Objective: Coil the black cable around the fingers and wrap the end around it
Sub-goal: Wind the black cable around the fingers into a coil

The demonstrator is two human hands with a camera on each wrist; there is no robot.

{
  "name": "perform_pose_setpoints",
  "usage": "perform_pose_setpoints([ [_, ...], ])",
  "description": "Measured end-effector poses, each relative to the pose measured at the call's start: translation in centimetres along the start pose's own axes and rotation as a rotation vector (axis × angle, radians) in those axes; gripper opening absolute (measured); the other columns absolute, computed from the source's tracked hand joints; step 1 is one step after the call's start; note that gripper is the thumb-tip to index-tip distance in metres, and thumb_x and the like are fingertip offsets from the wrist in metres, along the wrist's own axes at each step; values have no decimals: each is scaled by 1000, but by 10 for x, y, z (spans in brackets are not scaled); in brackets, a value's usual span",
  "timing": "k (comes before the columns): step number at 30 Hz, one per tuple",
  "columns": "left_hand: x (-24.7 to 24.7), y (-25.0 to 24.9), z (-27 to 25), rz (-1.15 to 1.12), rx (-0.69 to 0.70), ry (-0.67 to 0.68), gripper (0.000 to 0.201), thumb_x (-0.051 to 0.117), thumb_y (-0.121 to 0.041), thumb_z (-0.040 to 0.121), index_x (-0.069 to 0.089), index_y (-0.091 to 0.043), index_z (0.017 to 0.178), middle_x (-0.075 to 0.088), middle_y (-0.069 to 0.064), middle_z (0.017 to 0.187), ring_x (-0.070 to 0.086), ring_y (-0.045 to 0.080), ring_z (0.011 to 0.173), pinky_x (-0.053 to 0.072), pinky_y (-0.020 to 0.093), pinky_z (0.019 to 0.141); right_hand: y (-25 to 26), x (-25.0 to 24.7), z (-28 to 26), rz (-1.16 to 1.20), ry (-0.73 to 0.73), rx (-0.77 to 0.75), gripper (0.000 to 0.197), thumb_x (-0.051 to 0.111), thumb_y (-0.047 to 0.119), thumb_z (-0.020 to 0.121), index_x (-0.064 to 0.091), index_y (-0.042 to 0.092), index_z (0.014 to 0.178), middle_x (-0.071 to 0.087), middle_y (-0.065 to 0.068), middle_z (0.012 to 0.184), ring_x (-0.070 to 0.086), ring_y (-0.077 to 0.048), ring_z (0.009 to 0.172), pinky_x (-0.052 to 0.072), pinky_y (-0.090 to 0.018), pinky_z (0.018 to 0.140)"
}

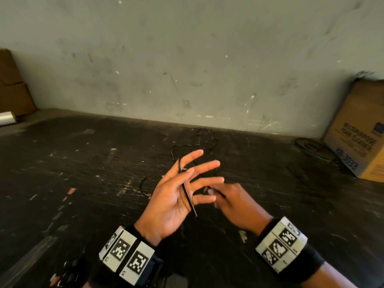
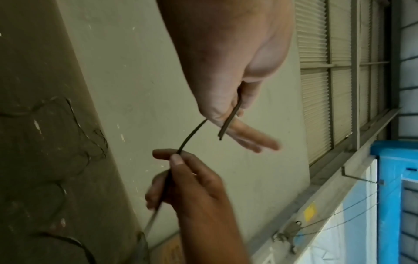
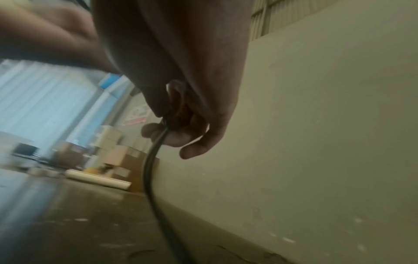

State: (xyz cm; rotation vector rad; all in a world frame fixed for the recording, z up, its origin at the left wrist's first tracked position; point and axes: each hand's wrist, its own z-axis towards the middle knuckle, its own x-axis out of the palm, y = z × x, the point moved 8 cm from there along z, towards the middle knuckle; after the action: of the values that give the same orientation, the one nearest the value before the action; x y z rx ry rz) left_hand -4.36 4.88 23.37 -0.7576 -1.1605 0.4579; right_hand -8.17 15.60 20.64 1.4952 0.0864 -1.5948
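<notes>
The black cable (image 1: pixel 189 199) lies across the palm of my left hand (image 1: pixel 172 200), which is held palm up with its four fingers straight and spread. The left thumb pins the cable's short end against the base of the index finger, seen close in the left wrist view, cable (image 2: pixel 230 117), left hand (image 2: pixel 226 71). From there the cable runs behind the fingers to my right hand (image 1: pixel 234 202), which pinches it between thumb and forefinger (image 2: pixel 176 155). Below the right hand (image 3: pixel 181 125) the cable (image 3: pixel 149 169) hangs down to the table. Its loose remainder (image 1: pixel 205 140) lies tangled near the wall.
The dark, scuffed table (image 1: pixel 83 163) ends at a pale green wall. A cardboard box (image 1: pixel 361 138) stands at the right, with a dark flat ring (image 1: pixel 313 148) beside it. Brown boxes (image 1: pixel 12 86) and a white roll (image 1: pixel 6 118) sit at the far left.
</notes>
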Motion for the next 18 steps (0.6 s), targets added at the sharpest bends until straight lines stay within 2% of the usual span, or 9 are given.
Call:
perform_pose_setpoints([
  [2,-9,-1,4,-20,15,-22,45,39,-16,92,50,-19,135,61,19,131,64,37,111,58,47,82,20,12,-8,23,92,-17,16,43,24,98,59,24,93,64,2,77,63,-11,69,54,-28,67],
  [4,-17,2,7,-66,5,-41,47,40,-17,92,50,-24,137,56,18,137,58,40,119,50,55,93,37,22,-13,60,179,-30,18,42,26,99,57,22,89,63,-1,75,62,-13,67,53,-29,66],
  [6,-23,6,9,-114,-11,-52,48,40,-18,92,50,-30,138,53,17,141,56,40,121,46,60,95,47,25,-15,91,236,-22,19,42,25,99,56,23,87,60,0,72,61,-15,66,52,-31,66],
  [8,-26,9,8,-87,-13,-56,49,41,-18,92,49,-36,137,51,13,143,56,38,123,45,60,96,49,26,-14,77,262,-8,20,43,25,99,58,18,88,62,-2,73,61,-16,67,52,-33,67],
  [12,-37,6,6,236,10,-97,44,38,-23,97,47,-49,132,43,2,150,53,27,127,44,54,102,51,27,-16,42,351,-2,21,46,28,98,63,15,99,67,-6,83,62,-14,69,50,-27,67],
  [13,-39,5,6,335,13,-104,43,37,-27,98,42,-53,132,38,0,153,54,24,126,46,52,100,54,25,-16,46,366,-2,21,47,28,97,64,16,101,68,-7,83,61,-11,67,50,-25,66],
  [15,-43,6,5,525,-2,-97,46,38,-37,95,30,-62,133,32,-4,156,59,18,120,55,44,89,62,16,-16,43,388,-10,21,50,26,96,66,14,102,69,-8,82,59,-8,63,49,-25,64],
  [17,-43,11,0,705,-50,-50,51,36,-44,94,17,-67,135,31,-9,155,64,12,112,59,37,75,73,3,-13,-24,396,-62,18,53,26,94,67,16,98,68,-1,80,61,-8,65,50,-24,65],
  [18,-41,15,-2,774,-77,-14,51,34,-45,96,12,-68,136,33,-11,153,67,12,107,60,34,67,78,-5,-9,-66,390,-94,16,55,26,93,68,17,95,66,4,76,60,-7,65,49,-21,62],
])
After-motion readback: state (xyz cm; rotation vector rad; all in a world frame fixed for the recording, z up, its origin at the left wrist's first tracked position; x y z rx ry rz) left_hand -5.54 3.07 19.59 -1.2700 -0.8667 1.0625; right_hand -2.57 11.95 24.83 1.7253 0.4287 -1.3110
